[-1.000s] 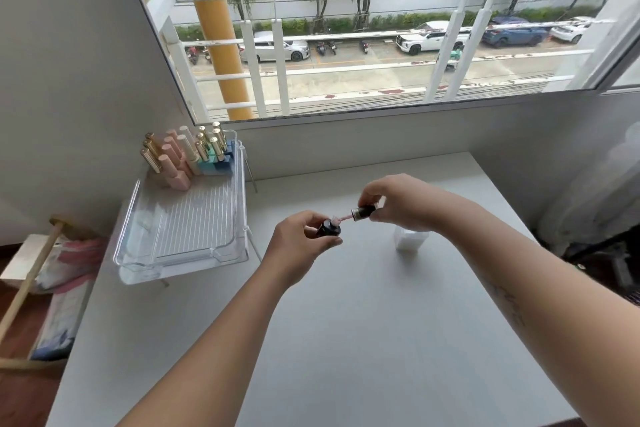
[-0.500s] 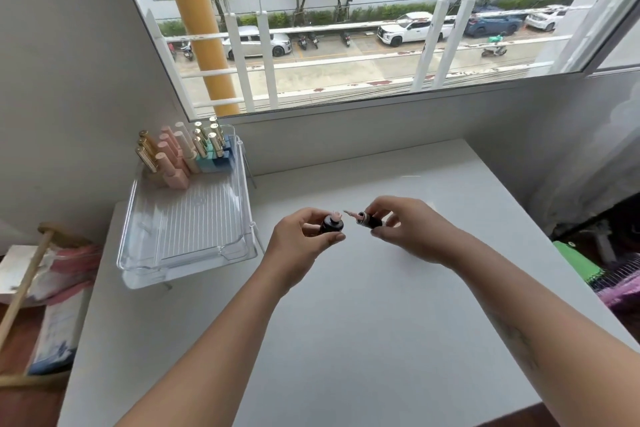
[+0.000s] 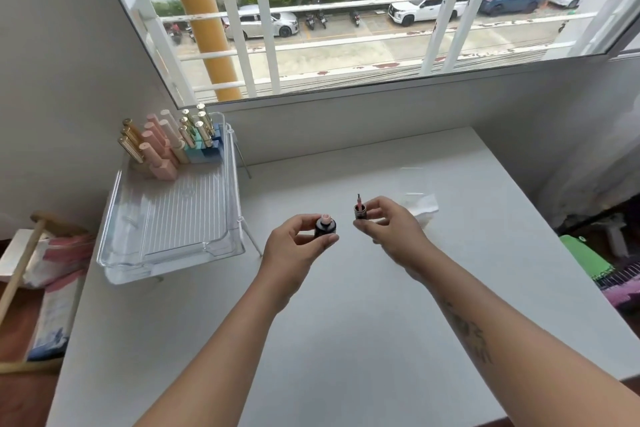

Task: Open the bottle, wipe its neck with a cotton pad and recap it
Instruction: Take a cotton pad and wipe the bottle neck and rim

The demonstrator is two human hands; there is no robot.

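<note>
My left hand [image 3: 298, 246] grips a small black bottle [image 3: 325, 227] above the white table, its open pinkish neck facing up. Just to the right, my right hand [image 3: 388, 229] pinches the black cap [image 3: 360, 211] with its brush stem pointing upward, a short gap from the bottle. Behind the right hand lies a white cotton pad packet [image 3: 424, 210] on the table, partly hidden by my fingers.
A clear plastic tray [image 3: 173, 229] sits at the table's left edge, with several pink, gold-capped and blue bottles [image 3: 169, 142] standing at its far end. The wall and window sill run behind the white table [image 3: 346, 340]. Clutter lies on the floor to the left and right.
The cap has turned from lying sideways toward the bottle to standing with the brush up, and my right hand has shifted slightly right. The cotton pad packet shows from behind the hand.
</note>
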